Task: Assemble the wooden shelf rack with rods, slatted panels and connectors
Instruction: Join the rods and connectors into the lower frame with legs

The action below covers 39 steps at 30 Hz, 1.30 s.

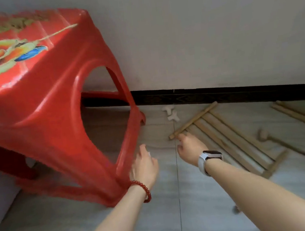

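The person is reaching both arms out over the grey tiled floor [204, 195], towards the foot of the white wall [195, 34] with its dark skirting strip [221, 94].

The right hand [188, 148] is stretching towards the near end of the slatted panel [224, 137], which is lying flat on the floor at an angle. Its fingertips are lying at the panel's cross bar, at or just beside the corner; whether they are touching it I cannot tell through the blur. The fingers are loosely bent and holding nothing. A white watch [210, 159] is sitting on that wrist.

The left hand [145, 166] is hanging in front of the leg of the red plastic stool [42, 108], fingers pointing forward and fairly straight. Something small and pale is showing at its knuckles, too blurred to name, so I cannot tell whether it is holding anything. A red bead bracelet [144, 189] is circling that wrist.

Two white connectors [170, 112] are lying on the floor near the skirting, between the stool's foot and the far end of the panel. Several rods [300, 115] are lying side by side at the right edge, well apart from the hands. A small wooden mallet [282, 142] is lying just beyond the panel's right side.
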Available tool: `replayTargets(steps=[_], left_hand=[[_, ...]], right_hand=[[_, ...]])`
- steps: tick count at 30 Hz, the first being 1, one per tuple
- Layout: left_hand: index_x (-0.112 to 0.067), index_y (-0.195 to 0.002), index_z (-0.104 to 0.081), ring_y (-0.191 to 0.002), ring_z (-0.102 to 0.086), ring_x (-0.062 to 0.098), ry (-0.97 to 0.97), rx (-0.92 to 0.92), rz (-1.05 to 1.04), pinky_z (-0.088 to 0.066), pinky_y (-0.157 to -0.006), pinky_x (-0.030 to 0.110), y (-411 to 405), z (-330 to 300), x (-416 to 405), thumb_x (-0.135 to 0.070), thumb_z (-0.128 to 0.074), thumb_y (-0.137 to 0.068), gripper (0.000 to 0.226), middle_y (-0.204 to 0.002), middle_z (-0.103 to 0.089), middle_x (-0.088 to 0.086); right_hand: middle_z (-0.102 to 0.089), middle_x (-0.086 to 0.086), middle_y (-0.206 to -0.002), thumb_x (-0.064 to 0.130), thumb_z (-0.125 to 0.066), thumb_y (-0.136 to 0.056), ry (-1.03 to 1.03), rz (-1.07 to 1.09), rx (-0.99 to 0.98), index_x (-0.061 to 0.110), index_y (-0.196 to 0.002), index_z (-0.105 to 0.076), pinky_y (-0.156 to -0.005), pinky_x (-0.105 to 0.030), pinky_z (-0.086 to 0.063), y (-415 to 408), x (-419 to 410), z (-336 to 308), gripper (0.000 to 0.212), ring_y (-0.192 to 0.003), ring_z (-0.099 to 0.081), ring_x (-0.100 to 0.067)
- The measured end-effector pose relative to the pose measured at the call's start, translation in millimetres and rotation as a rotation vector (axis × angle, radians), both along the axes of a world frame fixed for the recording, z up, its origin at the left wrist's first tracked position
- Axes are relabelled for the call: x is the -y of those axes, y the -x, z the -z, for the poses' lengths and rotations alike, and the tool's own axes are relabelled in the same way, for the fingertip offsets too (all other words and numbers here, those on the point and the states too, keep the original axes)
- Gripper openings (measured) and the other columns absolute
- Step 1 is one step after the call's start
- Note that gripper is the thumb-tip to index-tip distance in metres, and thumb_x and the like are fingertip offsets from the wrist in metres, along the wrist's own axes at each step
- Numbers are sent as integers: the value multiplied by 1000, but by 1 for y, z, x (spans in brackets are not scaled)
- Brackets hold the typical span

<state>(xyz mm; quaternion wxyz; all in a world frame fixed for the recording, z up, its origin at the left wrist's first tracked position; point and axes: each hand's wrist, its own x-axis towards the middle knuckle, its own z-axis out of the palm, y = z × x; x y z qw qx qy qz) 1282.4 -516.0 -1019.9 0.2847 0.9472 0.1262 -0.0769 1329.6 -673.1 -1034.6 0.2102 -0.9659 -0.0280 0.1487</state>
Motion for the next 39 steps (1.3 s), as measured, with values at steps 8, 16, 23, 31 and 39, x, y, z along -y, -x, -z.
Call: replayTargets(steps=[8,16,23,31,39], left_hand=[[-6,-140,-28,-134,-25,26,-288,17,-20,-14,-105,26,-101,114,25,-19,-44,-96,49,-141,-35,12],[-10,-147,-22,-141,-12,29,-403,-25,-117,-18,-108,46,-128,157,30,-26,-46,-92,63,-157,-6,12],[-3,-146,-19,-143,-2,32,-342,-144,-207,3,-114,41,-139,162,30,-34,-49,-87,73,-154,-13,17],[-1,-120,-61,-124,-47,38,-274,73,260,-41,-101,48,-86,155,66,-20,-74,-68,56,-133,-51,21],[-34,-143,-30,-142,8,31,-375,-46,412,-16,-110,53,-120,151,34,-40,-55,-80,67,-157,0,5]], right_hand=[[-37,-11,-137,22,-59,-83,23,-52,70,12,-138,-38,-100,-40,-34,-121,22,99,60,-126,-32,-31],[-27,-8,-148,24,-44,-88,87,-167,210,17,-142,-32,-106,-40,-19,-132,20,147,56,-139,-17,-24],[-32,-8,-145,26,-44,-88,63,-189,218,13,-137,-40,-103,-39,-20,-135,24,146,50,-139,-16,-23],[-56,-16,-113,12,-60,-75,-2,-116,412,6,-105,-62,-81,-43,-35,-145,27,142,30,-106,-52,-34],[1,-3,-157,28,-51,-89,184,-190,128,29,-146,-21,-105,-51,-25,-206,11,136,65,-138,-12,-35]])
